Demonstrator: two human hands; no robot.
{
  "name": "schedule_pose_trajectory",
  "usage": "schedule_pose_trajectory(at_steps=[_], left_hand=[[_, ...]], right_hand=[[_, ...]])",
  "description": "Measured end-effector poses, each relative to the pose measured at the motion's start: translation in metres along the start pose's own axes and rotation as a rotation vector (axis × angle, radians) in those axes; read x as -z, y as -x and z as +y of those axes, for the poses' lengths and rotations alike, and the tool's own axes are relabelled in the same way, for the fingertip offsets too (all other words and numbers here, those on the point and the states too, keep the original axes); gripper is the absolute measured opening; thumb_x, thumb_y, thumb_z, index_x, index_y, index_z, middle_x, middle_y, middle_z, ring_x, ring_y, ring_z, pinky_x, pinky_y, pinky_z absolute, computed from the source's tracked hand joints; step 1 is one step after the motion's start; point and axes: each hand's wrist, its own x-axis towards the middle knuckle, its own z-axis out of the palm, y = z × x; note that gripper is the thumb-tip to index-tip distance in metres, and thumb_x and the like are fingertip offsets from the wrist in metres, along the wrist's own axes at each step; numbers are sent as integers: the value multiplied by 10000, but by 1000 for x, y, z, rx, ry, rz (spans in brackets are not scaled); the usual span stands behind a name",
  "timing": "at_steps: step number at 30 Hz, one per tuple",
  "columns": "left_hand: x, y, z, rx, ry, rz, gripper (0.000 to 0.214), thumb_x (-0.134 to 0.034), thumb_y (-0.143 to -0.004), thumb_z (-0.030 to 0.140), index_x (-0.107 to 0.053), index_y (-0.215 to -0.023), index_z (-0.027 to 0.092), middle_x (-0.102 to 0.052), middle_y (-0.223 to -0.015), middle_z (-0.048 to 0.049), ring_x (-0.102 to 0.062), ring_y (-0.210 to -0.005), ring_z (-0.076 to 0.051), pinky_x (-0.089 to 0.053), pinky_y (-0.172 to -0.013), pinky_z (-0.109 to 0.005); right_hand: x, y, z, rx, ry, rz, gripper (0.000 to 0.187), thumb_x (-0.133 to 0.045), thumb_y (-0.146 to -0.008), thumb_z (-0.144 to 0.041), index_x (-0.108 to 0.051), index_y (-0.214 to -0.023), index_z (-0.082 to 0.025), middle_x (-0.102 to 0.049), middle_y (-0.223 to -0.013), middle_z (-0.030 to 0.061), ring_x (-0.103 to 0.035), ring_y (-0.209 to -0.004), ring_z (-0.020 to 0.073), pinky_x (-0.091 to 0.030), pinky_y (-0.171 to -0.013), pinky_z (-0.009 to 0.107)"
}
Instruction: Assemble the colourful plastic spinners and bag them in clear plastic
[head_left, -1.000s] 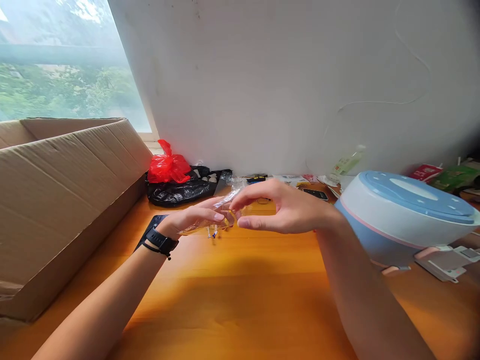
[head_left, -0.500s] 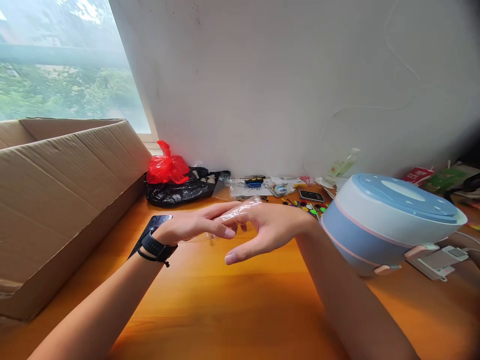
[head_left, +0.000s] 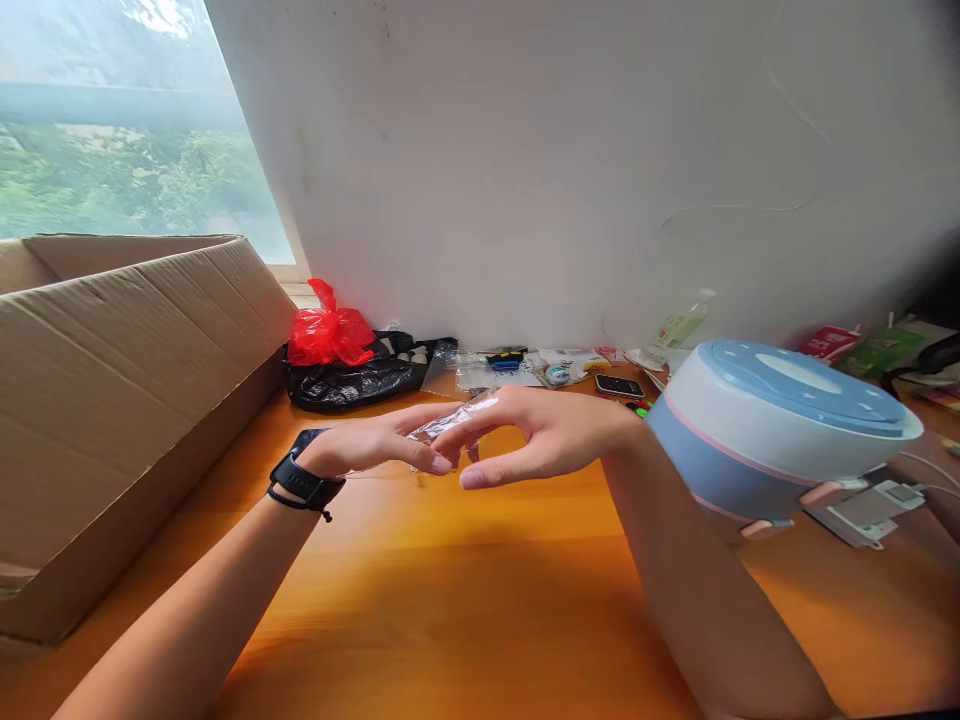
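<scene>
Small crinkled clear plastic bag (head_left: 454, 420) pinched in fingertips of left hand (head_left: 375, 450), just above orange wooden table (head_left: 480, 600). Right hand (head_left: 544, 435) half-open, fingers touching bag, thumb spread apart. Probably mid-handling: bag gripped, cannot tell whether opened.

Clear plastic bag (head_left: 450, 427): small, thin, crinkled, glossy and see-through. It is held over the desk (head_left: 480, 600), where the left hand (head_left: 375, 450) and right hand (head_left: 555, 435) meet. It lies roughly flat and stretched sideways, with the left fingers on it and one end draped over the right fingers. Contents are too blurred to tell, and the right grip is unclear.
</scene>
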Motion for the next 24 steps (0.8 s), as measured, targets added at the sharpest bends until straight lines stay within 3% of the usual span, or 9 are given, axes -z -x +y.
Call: schedule_pose_trajectory(at_steps=[2,6,10,13,15,17,18,21,24], left_hand=[[1,0,0,-5,17,0,541,-782,-857,316,-647,-1373,224,-690,-1183,-89,-639,-1082,-271,-574,-941,-401],[7,3,-2,-22,67,17,653,-779,-871,327,-549,-1474,229,-682,-1281,-132,-669,-1076,-279,-581,-939,-432],[18,10,1,-70,40,44,638,-741,-932,347,-510,-1508,198,-683,-1329,-173,-687,-1128,-310,-565,-957,-434],[26,16,4,-132,-5,71,580,-708,-962,352,-539,-1488,174,-695,-1333,-172,-659,-1216,-322,-528,-1018,-415],[29,18,5,-145,-13,101,562,-687,-968,348,-549,-1479,160,-697,-1339,-173,-646,-1242,-325,-513,-1042,-412],[32,19,4,-133,-15,117,570,-686,-963,344,-548,-1482,155,-698,-1349,-173,-654,-1223,-321,-511,-1047,-415],[32,19,3,-125,-17,117,582,-693,-959,344,-545,-1490,159,-696,-1360,-170,-658,-1213,-315,-511,-1050,-415],[33,17,2,-117,-33,100,599,-707,-967,359,-539,-1511,174,-703,-1363,-159,-660,-1216,-301,-512,-1051,-395],[31,16,3,-120,-35,91,581,-722,-969,366,-560,-1496,182,-722,-1324,-144,-666,-1216,-291,-515,-1038,-375]], right_hand=[[4,4,-3,-13,-3,70,270,-713,-1006,-390,-807,-1206,-235,-809,-1169,44,-740,-1027,202,-562,-924,292],[17,17,-3,3,9,410,450,-549,-1073,-575,-799,-1114,-203,-795,-1049,65,-726,-986,202,-548,-874,299],[29,26,15,-52,158,598,496,-722,-894,-693,-768,-950,-202,-754,-938,51,-680,-912,231,-506,-796,314],[31,24,39,-188,298,701,461,-561,-992,-600,-673,-792,-200,-663,-780,18,-588,-746,188,-430,-684,300],[28,17,57,-236,287,644,371,-474,-1026,-477,-672,-869,-204,-666,-812,8,-565,-726,173,-413,-671,289],[20,7,76,-246,238,621,209,-520,-964,-337,-686,-994,-213,-704,-886,11,-599,-769,177,-428,-682,280],[15,1,85,-244,232,678,185,-529,-917,-268,-684,-1004,-215,-706,-873,10,-609,-770,178,-430,-673,275],[-3,-18,113,-125,134,828,216,-504,-756,-147,-659,-895,-207,-691,-758,1,-633,-722,176,-457,-678,274],[-22,-32,136,-75,-18,995,218,-440,-679,-164,-622,-788,-214,-603,-607,-23,-560,-581,162,-424,-607,273]])
